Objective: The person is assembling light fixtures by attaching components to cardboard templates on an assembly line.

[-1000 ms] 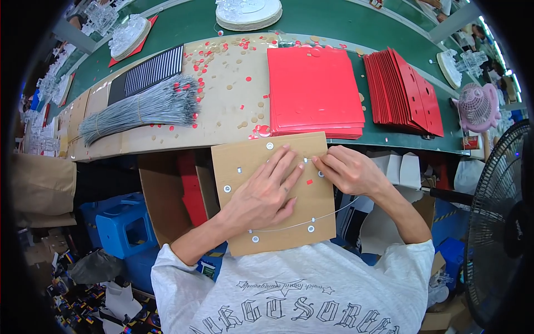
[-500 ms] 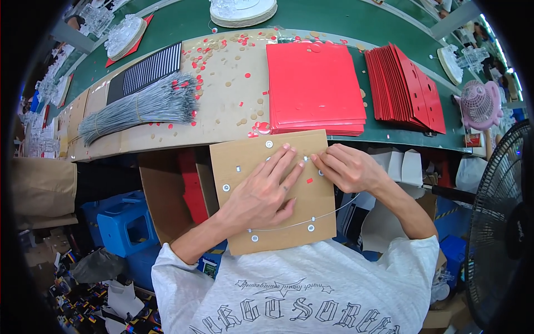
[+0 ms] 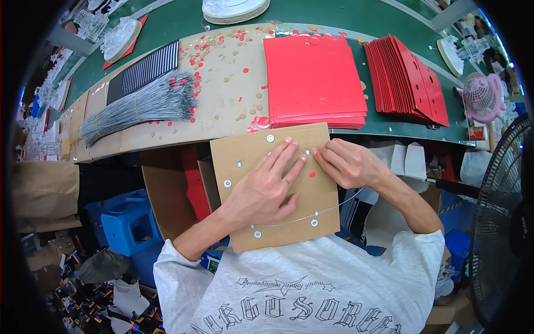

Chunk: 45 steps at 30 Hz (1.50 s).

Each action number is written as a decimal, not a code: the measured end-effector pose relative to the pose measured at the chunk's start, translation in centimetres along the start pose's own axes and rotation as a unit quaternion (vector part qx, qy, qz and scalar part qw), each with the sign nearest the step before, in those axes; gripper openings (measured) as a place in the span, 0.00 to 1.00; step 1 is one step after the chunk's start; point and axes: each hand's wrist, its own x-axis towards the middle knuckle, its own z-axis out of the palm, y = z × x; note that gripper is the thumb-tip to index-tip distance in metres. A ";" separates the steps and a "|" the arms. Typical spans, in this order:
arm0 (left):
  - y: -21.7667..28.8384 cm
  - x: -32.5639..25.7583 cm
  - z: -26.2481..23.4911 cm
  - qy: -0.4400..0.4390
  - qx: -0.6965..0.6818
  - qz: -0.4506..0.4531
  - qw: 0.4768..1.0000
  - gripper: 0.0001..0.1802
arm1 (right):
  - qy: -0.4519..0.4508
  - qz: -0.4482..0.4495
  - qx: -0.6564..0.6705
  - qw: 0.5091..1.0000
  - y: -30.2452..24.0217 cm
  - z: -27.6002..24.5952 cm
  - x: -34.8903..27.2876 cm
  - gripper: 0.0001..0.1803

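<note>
A brown cardboard square [image 3: 247,150] lies tilted against my front, its far edge at the table. Several round metal discs and small slots dot its face, along with a small red paper bit [image 3: 312,175]. My left hand [image 3: 264,189] rests on the board with fingers stretched out. At the upper right slot, my right hand [image 3: 350,164] pinches with thumb and fingers. A thin grey wire [image 3: 286,222] runs across the lower slots, past the board's right edge and up towards that hand. Its end is hidden by the fingers.
Beyond the board stand a stack of red sheets [image 3: 311,78] and a row of folded red pieces [image 3: 403,80]. A bundle of grey wires [image 3: 139,106] lies at the left, among scattered red and brown paper discs. A black fan [image 3: 500,222] stands close on the right.
The view has shifted slightly, so the board appears a little higher. Both hands keep nearly the same places on it, the right still pinching by the upper right slot.
</note>
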 end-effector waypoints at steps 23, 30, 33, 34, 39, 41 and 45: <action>0.3 0.4 0.0 0.075 -0.131 -0.042 0.988 0.49 | -0.007 0.119 0.085 0.989 -0.2 -1.3 -0.8 0.16; -0.8 1.8 0.8 0.112 -0.032 -0.035 0.993 0.22 | 0.011 0.093 0.020 0.995 -1.1 -0.3 -0.1 0.16; -2.1 3.1 0.7 0.092 -0.031 -0.018 0.995 0.12 | 0.006 0.151 0.001 0.989 -2.3 -0.8 0.1 0.17; -2.3 3.4 0.6 0.094 -0.029 -0.017 0.995 0.12 | 0.007 0.149 -0.001 0.989 -2.9 -0.9 0.3 0.17; -2.7 3.4 -0.1 0.114 -0.037 -0.015 0.993 0.10 | 0.049 0.253 0.087 0.962 -6.0 -0.6 1.2 0.21; -2.8 3.1 -0.4 0.111 -0.053 -0.022 0.992 0.09 | 0.055 0.269 0.105 0.956 -6.2 -0.9 1.4 0.21; -4.3 1.8 -1.2 0.162 -0.049 0.029 0.985 0.09 | 0.083 0.296 0.101 0.946 -6.2 -0.8 1.5 0.19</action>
